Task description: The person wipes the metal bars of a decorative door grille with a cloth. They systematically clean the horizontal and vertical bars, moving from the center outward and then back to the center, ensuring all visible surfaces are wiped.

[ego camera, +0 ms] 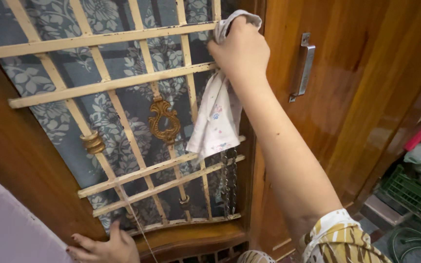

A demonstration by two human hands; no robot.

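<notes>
Your right hand [239, 48] has its fingers bunched around a white cloth [216, 117], pressed on the grille [98, 87] near its right edge; the cloth hangs straight down. Your left hand [104, 247] rests flat below the grille, fingers spread.

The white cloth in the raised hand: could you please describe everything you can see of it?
The white cloth looks like thin, soft fabric with small faint coloured prints. The right hand grips its upper part, bunched, against the cream metal grille; one end pokes out above the fingers, the rest hangs loose and creased in front of the bars.
</notes>
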